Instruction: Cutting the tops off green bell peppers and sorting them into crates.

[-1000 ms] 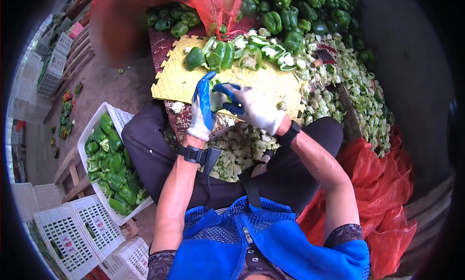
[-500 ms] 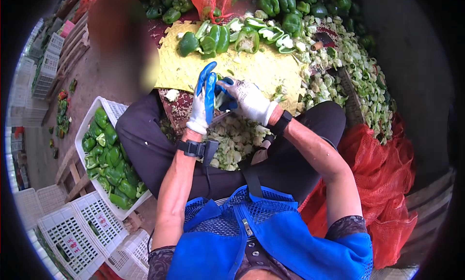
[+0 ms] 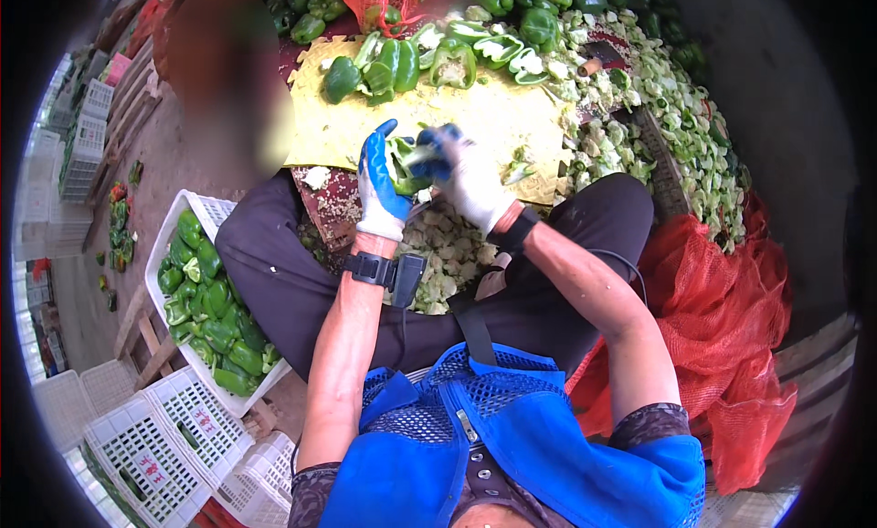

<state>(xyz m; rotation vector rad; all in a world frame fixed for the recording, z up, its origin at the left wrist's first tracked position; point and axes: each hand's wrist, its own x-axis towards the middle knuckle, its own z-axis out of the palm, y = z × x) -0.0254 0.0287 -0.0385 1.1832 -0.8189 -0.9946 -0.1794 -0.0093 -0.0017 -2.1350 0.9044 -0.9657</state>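
My left hand (image 3: 380,188), in a white glove with blue-coated fingers, holds a cut green bell pepper (image 3: 399,170) against its palm, hollow side showing. My right hand (image 3: 470,176), gloved alike, has its fingers curled at the pepper's right side. Motion smears those fingers, and what they grip cannot be made out. Both hands are above the near edge of a yellow mat (image 3: 315,117). Along its far side lie a whole-looking pepper (image 3: 342,79) and several halved bell peppers (image 3: 454,64). Pale pepper cores (image 3: 443,254) are heaped below my hands, between my legs.
A white crate (image 3: 163,286) of green peppers stands at my left, by other white crates (image 3: 146,469). More cores (image 3: 690,163) spread at the right beside a wooden edge. Red mesh sacks (image 3: 703,318) lie near my right elbow. Whole peppers (image 3: 539,27) and red netting (image 3: 384,3) are beyond the mat.
My left hand has turned and its fingers have bent around the pepper, exposing the hollow. My right hand has shifted slightly and is now blurred. The whole view has shifted a little.
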